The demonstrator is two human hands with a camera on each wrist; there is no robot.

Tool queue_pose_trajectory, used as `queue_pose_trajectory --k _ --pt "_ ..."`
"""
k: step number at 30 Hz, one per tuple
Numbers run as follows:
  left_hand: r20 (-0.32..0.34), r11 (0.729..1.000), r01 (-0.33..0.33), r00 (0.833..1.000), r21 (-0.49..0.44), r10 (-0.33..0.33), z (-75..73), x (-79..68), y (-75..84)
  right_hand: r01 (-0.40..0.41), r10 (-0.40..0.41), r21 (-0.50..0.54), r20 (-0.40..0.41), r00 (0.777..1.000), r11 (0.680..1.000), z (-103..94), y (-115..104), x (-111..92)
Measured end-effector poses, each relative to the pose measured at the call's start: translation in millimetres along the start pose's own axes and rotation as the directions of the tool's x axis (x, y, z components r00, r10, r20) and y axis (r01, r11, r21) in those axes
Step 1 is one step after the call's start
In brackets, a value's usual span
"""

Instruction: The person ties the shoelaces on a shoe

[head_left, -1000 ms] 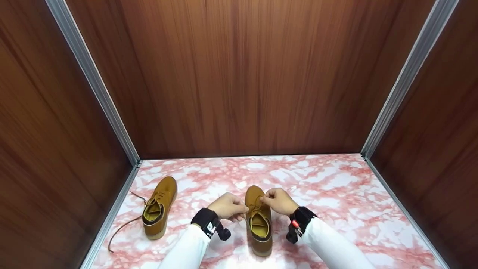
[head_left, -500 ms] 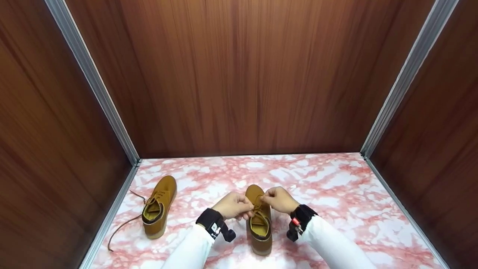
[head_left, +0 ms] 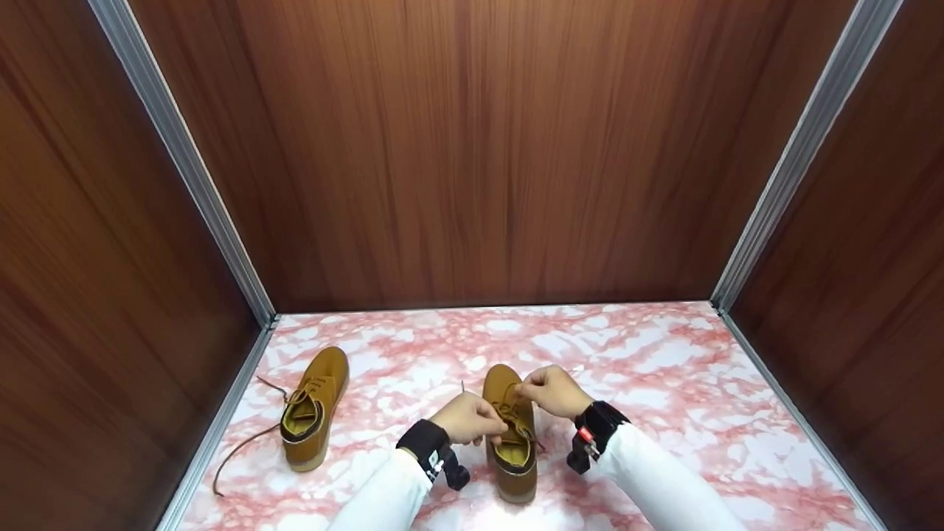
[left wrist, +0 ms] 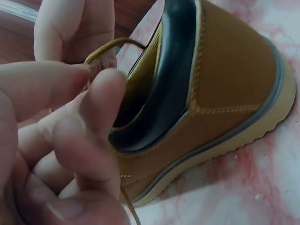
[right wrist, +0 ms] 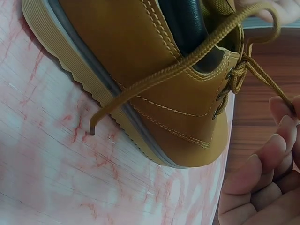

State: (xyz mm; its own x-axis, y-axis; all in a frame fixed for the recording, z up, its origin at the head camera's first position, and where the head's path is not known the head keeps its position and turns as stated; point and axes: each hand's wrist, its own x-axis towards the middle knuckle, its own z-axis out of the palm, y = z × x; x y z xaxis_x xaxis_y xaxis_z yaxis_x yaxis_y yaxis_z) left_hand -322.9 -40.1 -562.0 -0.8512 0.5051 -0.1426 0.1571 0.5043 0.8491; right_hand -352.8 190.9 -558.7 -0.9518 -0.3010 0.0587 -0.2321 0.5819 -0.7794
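Note:
A tan lace-up shoe point(head_left: 517, 483) stands upright on the surface, toe pointing away, between my hands. My left hand point(head_left: 468, 419) pinches a brown shoelace point(left wrist: 105, 48) between thumb and index finger over the shoe's opening. From there its loose end point(right wrist: 154, 84) drapes across the shoe's side, as the right wrist view shows. With thumb and fingertips, my right hand point(head_left: 554, 392) holds another stretch of lace point(right wrist: 272, 86) that runs taut from a knot point(right wrist: 239, 75) at the top eyelets. Part of the lacing is hidden behind my left fingers.
A second tan shoe point(head_left: 328, 369) stands at the left, its laces loose, one long lace end point(head_left: 234, 456) trailing on the pink-and-white marbled surface point(head_left: 649, 472). Brown wood-grain panels point(head_left: 472, 162) with metal corner strips point(head_left: 184, 147) enclose the back and sides.
My left hand has moved from the shoe's left side over its opening and a little toward me, with the lace in its fingers. A lace end now hangs over the shoe's right side.

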Motion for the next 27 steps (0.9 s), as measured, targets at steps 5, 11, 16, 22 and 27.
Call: queue_pose_trajectory --k 5,11,16,22,27 --pt "-0.169 0.999 -0.013 0.986 -0.042 0.005 -3.0 6.9 -8.1 0.012 -0.012 0.002 0.0 1.0 1.0 0.1 1 1" --pt "-0.309 0.993 -0.063 0.951 -0.096 0.031 1.0 14.3 -17.9 0.018 -0.018 -0.004 -0.014 1.0 1.0 0.5 1 2" --pt "-0.31 0.995 -0.073 0.95 -0.068 0.048 5.9 20.0 -21.3 0.023 -0.023 -0.003 -0.022 1.0 1.0 0.9 -1 2" --pt "-0.335 0.992 -0.117 0.934 0.048 0.126 13.4 27.8 -20.6 0.002 -0.002 0.019 -0.025 1.0 1.0 0.5 -4 4" --pt "-0.358 0.988 -0.12 0.922 0.099 0.148 18.3 31.8 -19.5 -0.022 0.023 0.024 -0.026 0.999 0.999 1.0 -7 5"
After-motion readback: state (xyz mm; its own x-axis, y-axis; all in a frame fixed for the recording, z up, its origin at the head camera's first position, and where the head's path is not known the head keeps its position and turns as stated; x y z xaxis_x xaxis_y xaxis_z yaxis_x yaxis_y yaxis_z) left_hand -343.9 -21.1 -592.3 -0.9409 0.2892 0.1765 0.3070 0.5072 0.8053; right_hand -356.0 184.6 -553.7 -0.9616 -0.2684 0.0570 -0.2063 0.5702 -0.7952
